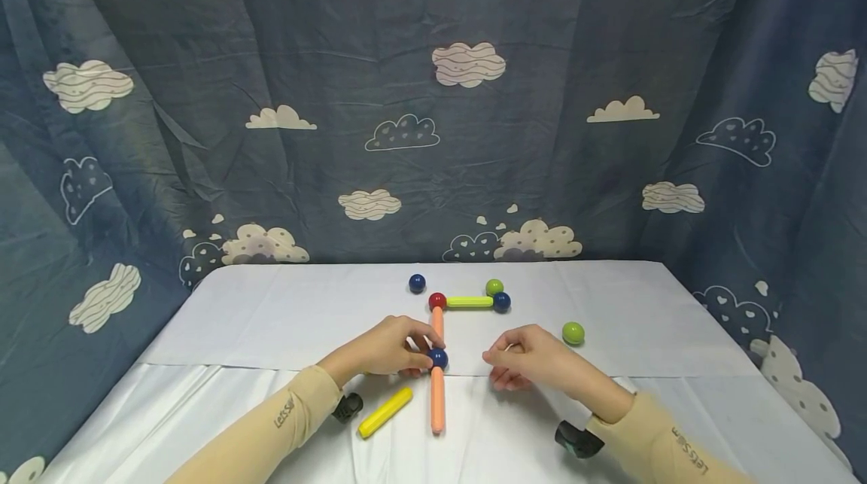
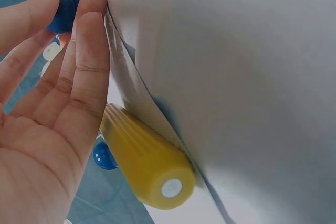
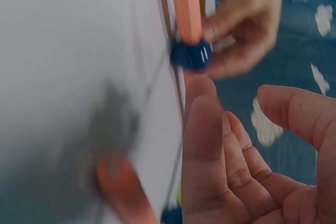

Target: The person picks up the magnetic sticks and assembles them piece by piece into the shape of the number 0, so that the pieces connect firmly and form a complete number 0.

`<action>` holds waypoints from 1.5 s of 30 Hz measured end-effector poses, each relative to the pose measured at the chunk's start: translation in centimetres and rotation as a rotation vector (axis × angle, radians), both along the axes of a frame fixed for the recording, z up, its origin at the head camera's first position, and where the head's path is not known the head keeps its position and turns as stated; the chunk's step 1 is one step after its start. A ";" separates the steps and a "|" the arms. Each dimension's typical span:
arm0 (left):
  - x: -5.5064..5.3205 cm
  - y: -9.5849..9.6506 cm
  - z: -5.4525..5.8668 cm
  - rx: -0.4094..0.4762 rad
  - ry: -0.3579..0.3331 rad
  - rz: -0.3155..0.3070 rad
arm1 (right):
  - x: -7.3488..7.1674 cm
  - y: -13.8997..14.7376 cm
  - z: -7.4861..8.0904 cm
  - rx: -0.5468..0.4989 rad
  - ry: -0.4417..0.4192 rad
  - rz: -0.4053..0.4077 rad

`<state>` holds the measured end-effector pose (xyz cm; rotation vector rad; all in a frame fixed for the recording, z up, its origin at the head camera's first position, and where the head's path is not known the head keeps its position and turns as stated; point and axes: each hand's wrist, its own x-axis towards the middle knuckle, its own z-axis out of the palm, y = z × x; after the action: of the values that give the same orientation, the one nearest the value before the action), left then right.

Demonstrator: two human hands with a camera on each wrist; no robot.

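Note:
My left hand (image 1: 396,345) pinches a blue ball (image 1: 438,357) between thumb and fingertips; the left wrist view shows the fingers on both sides of this ball (image 2: 67,6). From that ball an orange rod (image 1: 437,401) reaches toward me, and another orange rod (image 1: 437,318) leads away to a red ball (image 1: 437,301). A yellow-green rod (image 1: 470,302) joins the red ball to a second blue ball (image 1: 502,302) on the right. My right hand (image 1: 531,360) hovers right of the pinched ball, fingers loosely bent, thumb apart from them, holding nothing.
A thick yellow rod (image 1: 384,412) lies below my left hand. One loose blue ball (image 1: 417,284) sits at the back. A green ball (image 1: 494,287) is behind the rod's right end, and another green ball (image 1: 573,333) lies beyond my right hand. White cloth (image 1: 271,318) covers the table.

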<state>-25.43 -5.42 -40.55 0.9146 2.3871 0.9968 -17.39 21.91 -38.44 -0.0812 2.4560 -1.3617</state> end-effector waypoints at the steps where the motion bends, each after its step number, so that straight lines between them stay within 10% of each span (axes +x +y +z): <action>1: 0.0 0.0 0.0 0.001 -0.001 0.000 | -0.1 0.6 0.2 0.009 0.016 -0.019; 20: 0.2 0.0 -0.1 -0.004 -0.002 0.008 | -2.3 12.1 0.3 0.431 0.219 -0.294; 45: 0.1 -0.1 -0.3 0.009 -0.005 0.027 | -2.6 13.4 -1.9 0.410 0.158 -0.248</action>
<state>-25.29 -5.55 -40.82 0.8836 2.3985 1.0202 -20.00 35.27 -40.35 0.2284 2.9058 -0.9374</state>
